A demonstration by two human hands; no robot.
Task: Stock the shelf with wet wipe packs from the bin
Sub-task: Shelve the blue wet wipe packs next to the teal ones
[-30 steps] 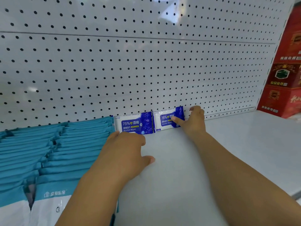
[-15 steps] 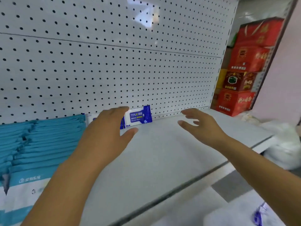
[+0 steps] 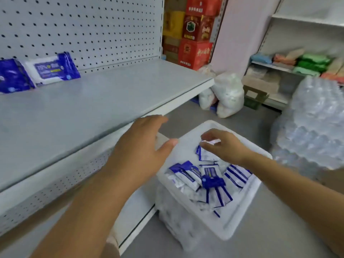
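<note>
Seemingly right hand (image 3: 227,148) fingers pinch a pack (image 3: 205,155) end-up over bin (image 3: 230,228), left hand (image 3: 137,148) fingers spread.

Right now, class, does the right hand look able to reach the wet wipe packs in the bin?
Probably yes: the right hand hovers over the open bin, nothing between fingers and packs.

Stacked red cartons (image 3: 195,51) beyond white sacks (image 3: 229,95), shrink-wrapped bottles (image 3: 312,123) at right
</note>
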